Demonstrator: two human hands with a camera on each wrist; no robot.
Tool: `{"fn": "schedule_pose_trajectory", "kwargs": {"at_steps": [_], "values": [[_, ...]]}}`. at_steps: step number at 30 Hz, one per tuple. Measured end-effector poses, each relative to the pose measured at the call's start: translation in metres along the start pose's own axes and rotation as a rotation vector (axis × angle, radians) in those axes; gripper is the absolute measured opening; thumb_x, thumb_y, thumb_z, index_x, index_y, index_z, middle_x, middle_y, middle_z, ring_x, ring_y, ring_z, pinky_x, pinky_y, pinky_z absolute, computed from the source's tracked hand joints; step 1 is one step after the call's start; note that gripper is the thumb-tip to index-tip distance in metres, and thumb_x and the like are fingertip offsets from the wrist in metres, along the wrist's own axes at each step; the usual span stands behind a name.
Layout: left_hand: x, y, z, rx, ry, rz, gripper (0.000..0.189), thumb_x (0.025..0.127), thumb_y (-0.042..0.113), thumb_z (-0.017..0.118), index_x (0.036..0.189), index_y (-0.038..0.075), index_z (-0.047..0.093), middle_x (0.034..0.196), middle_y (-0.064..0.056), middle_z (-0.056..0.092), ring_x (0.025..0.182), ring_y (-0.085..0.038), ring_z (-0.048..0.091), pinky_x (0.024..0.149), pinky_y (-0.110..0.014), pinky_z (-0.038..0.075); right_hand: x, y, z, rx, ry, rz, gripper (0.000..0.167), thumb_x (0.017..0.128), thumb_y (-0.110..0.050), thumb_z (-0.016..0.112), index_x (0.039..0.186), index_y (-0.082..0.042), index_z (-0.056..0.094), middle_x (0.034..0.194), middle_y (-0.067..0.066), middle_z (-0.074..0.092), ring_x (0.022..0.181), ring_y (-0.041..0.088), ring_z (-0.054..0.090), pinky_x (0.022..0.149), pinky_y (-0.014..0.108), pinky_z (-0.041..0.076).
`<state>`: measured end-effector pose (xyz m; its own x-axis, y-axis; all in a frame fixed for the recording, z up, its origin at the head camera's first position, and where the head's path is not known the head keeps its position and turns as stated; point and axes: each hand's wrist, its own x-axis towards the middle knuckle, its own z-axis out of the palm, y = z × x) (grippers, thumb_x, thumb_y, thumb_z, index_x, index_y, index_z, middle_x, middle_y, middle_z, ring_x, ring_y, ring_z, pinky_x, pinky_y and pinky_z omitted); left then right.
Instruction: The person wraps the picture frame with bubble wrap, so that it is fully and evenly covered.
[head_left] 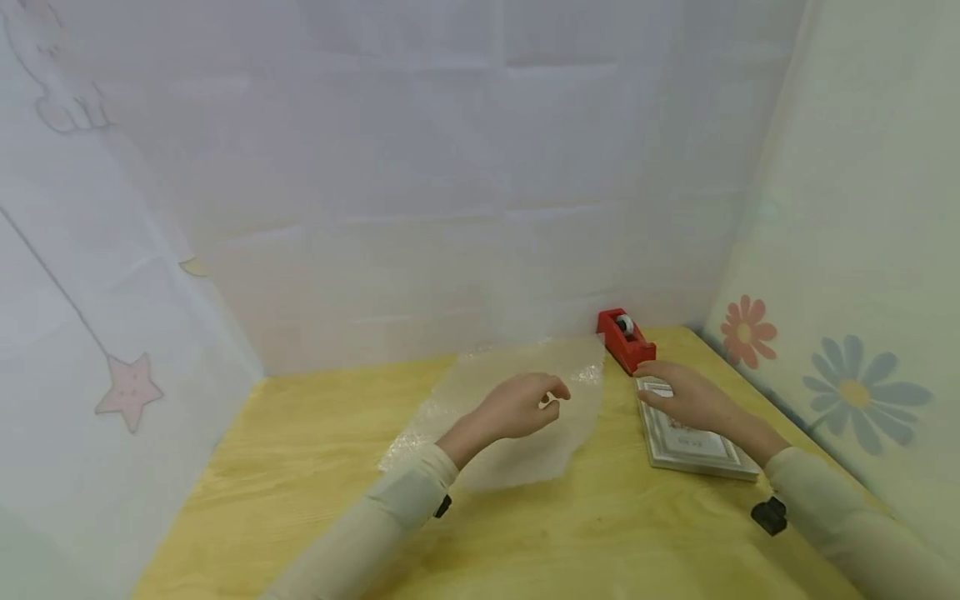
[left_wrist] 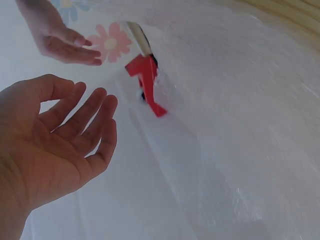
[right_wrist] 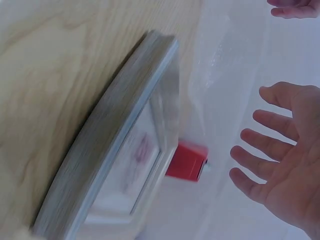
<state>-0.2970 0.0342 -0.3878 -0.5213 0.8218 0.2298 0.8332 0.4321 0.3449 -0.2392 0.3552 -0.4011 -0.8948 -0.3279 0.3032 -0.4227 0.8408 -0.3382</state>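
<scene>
A sheet of clear bubble wrap (head_left: 517, 467) lies on the wooden table. Above it hovers my left hand (head_left: 517, 406), fingers loosely bent and holding nothing; the left wrist view shows the empty palm of that hand (left_wrist: 65, 135). On the right lies a picture frame (head_left: 693, 454) with a pale, silvery border. My right hand (head_left: 690, 398) is over the frame's upper part, partly hiding it. In the right wrist view its fingers are spread and slightly curved, apart from the frame (right_wrist: 115, 135).
A red tape dispenser (head_left: 626, 343) with a tape roll stands at the back, beyond the frame. White cloth walls (head_left: 390, 208) close off the back and both sides of the yellowish wooden table (head_left: 300, 450).
</scene>
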Motion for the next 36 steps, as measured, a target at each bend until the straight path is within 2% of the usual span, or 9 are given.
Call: {"fn": "schedule_pose_trajectory", "kwargs": {"at_steps": [8, 14, 17, 22, 25, 29, 30, 33, 36], "values": [[0.063, 0.013, 0.021, -0.024, -0.093, -0.036, 0.029, 0.102, 0.014, 0.056, 0.127, 0.008, 0.068, 0.122, -0.005, 0.069, 0.111, -0.017, 0.063, 0.09, -0.027, 0.05, -0.029, 0.035, -0.026, 0.071, 0.039, 0.118, 0.04, 0.103, -0.021, 0.064, 0.132, 0.007, 0.061, 0.133, 0.03, 0.058, 0.121, 0.05, 0.053, 0.094, 0.065, 0.045], [0.094, 0.024, 0.051, -0.214, -0.053, -0.205, 0.031, 0.098, 0.015, 0.062, 0.126, 0.004, 0.068, 0.114, -0.002, 0.07, 0.099, -0.012, 0.066, 0.077, -0.024, 0.052, -0.057, 0.065, -0.029, 0.094, 0.051, 0.283, 0.043, 0.104, -0.022, 0.061, 0.131, 0.011, 0.058, 0.126, 0.033, 0.059, 0.11, 0.051, 0.059, 0.08, 0.056, 0.054], [0.101, 0.032, 0.069, -0.352, -0.032, -0.321, 0.029, 0.095, 0.016, 0.066, 0.122, 0.004, 0.07, 0.106, -0.001, 0.07, 0.092, -0.013, 0.068, 0.073, -0.025, 0.053, -0.066, 0.076, -0.027, 0.099, 0.054, 0.399, 0.049, 0.103, -0.026, 0.062, 0.129, 0.015, 0.057, 0.121, 0.036, 0.06, 0.106, 0.052, 0.06, 0.078, 0.055, 0.055], [0.101, 0.049, 0.092, -0.571, -0.01, -0.508, 0.026, 0.092, 0.014, 0.071, 0.117, 0.004, 0.07, 0.087, -0.001, 0.066, 0.078, -0.018, 0.07, 0.07, -0.033, 0.058, -0.077, 0.086, -0.026, 0.237, -0.011, 0.567, 0.06, 0.103, -0.03, 0.061, 0.131, 0.022, 0.049, 0.116, 0.038, 0.059, 0.094, 0.042, 0.067, 0.076, 0.049, 0.057], [0.106, 0.055, 0.103, -0.563, 0.008, -0.539, 0.009, 0.09, 0.011, 0.071, 0.086, 0.004, 0.067, 0.069, 0.001, 0.06, 0.059, -0.011, 0.06, 0.057, -0.028, 0.054, -0.08, 0.087, -0.024, 0.33, -0.035, 0.635, 0.055, 0.103, -0.025, 0.06, 0.128, 0.023, 0.05, 0.095, 0.026, 0.064, 0.078, 0.029, 0.068, 0.07, 0.042, 0.058], [0.113, 0.061, 0.115, -0.554, 0.027, -0.582, 0.044, 0.086, 0.005, 0.072, 0.056, 0.013, 0.041, 0.047, 0.003, 0.045, 0.043, -0.009, 0.044, 0.041, -0.023, 0.037, -0.084, 0.091, -0.016, 0.396, -0.055, 0.699, 0.038, 0.101, -0.021, 0.06, 0.109, 0.017, 0.064, 0.065, 0.002, 0.055, 0.061, 0.017, 0.056, 0.058, 0.034, 0.052], [0.114, 0.063, 0.117, -0.562, 0.027, -0.601, 0.046, 0.085, 0.004, 0.072, 0.054, 0.013, 0.039, 0.045, 0.003, 0.043, 0.042, -0.01, 0.042, 0.04, -0.023, 0.034, -0.085, 0.092, -0.015, 0.406, -0.058, 0.711, 0.036, 0.101, -0.021, 0.061, 0.106, 0.015, 0.066, 0.064, 0.0, 0.053, 0.06, 0.015, 0.054, 0.057, 0.034, 0.05], [0.118, 0.069, 0.123, -0.568, 0.016, -0.632, 0.038, 0.084, 0.006, 0.076, 0.055, 0.01, 0.052, 0.045, 0.003, 0.045, 0.042, -0.011, 0.045, 0.039, -0.023, 0.034, -0.088, 0.093, -0.011, 0.425, -0.067, 0.717, 0.036, 0.101, -0.02, 0.06, 0.107, 0.016, 0.066, 0.068, -0.001, 0.058, 0.062, 0.015, 0.055, 0.056, 0.033, 0.049], [0.122, 0.075, 0.126, -0.536, 0.01, -0.642, 0.014, 0.083, 0.007, 0.077, 0.073, 0.009, 0.067, 0.057, 0.003, 0.052, 0.048, -0.011, 0.047, 0.043, -0.024, 0.035, -0.089, 0.093, -0.01, 0.427, -0.058, 0.696, 0.046, 0.101, -0.019, 0.061, 0.124, 0.021, 0.058, 0.082, 0.005, 0.067, 0.07, 0.018, 0.061, 0.06, 0.034, 0.053]]}}
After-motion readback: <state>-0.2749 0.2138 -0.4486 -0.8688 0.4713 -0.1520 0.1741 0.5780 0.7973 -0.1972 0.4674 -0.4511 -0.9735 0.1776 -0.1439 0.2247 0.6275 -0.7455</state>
